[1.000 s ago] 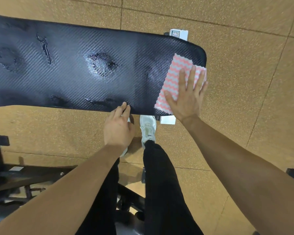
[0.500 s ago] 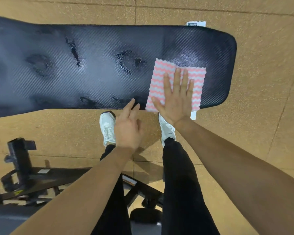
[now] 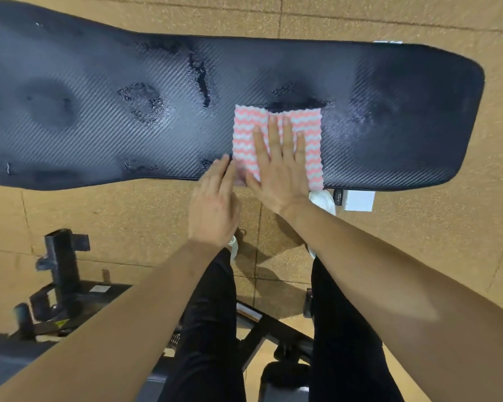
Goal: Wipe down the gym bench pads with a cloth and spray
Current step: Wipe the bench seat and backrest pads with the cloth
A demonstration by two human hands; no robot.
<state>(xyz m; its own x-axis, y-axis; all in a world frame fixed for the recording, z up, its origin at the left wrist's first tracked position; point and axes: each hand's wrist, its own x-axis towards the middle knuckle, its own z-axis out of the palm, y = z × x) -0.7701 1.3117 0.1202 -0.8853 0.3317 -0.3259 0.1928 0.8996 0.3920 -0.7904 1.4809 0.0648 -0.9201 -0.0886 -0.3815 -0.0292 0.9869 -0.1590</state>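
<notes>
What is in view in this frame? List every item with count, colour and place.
bench pad: one, black, across the top, with wet patches
cloth: one, pink and white zigzag, flat on the pad near its front edge
floor: tan tiles, all around
gym frame: black metal, lower left
white tag: one, under the pad's front edge
shoes: white, partly hidden
trousers: black, bottom centre
left hand: at the pad's front edge, beside the cloth
right hand: flat on the cloth
</notes>
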